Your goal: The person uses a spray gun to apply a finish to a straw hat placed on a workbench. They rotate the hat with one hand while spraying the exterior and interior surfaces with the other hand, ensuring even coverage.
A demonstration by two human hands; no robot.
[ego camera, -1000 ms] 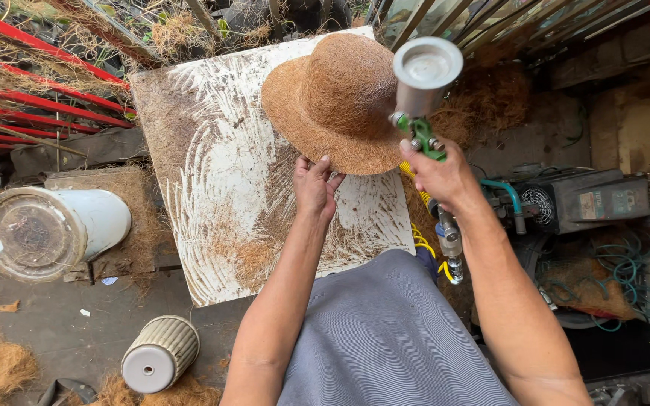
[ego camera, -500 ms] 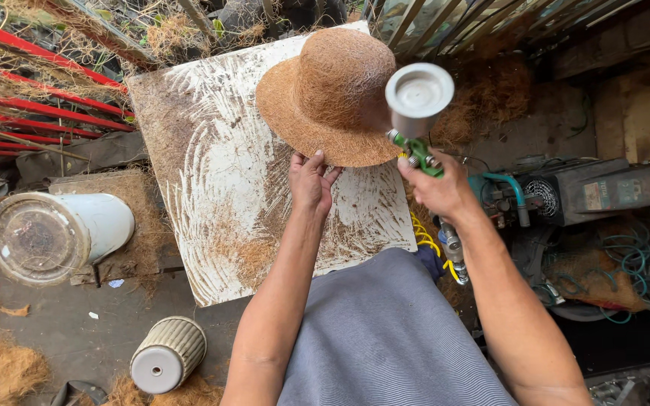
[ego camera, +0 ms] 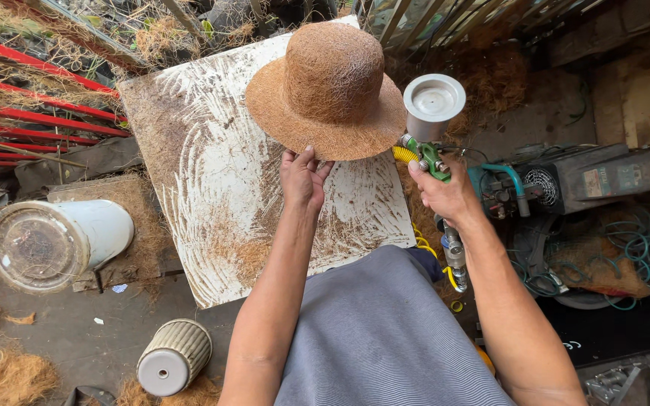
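From the head camera, looking down: the left hand (ego camera: 304, 178) grips the near brim of a brown fibre hat (ego camera: 326, 90), fingers closed on the edge, holding it over a white board (ego camera: 220, 188) smeared with brown streaks; the right hand (ego camera: 445, 192) is wrapped round the handle of a spray gun (ego camera: 432, 146), just beside the hat's right brim; the gun's metal cup (ego camera: 433, 101) has its lid on, so what is in it I cannot tell; on the ground to the left a white bucket (ego camera: 54, 244) lies on its side, lidded, contents unclear; nearer stands a ribbed canister (ego camera: 173, 358); loose fibre (ego camera: 13, 376) lies about.
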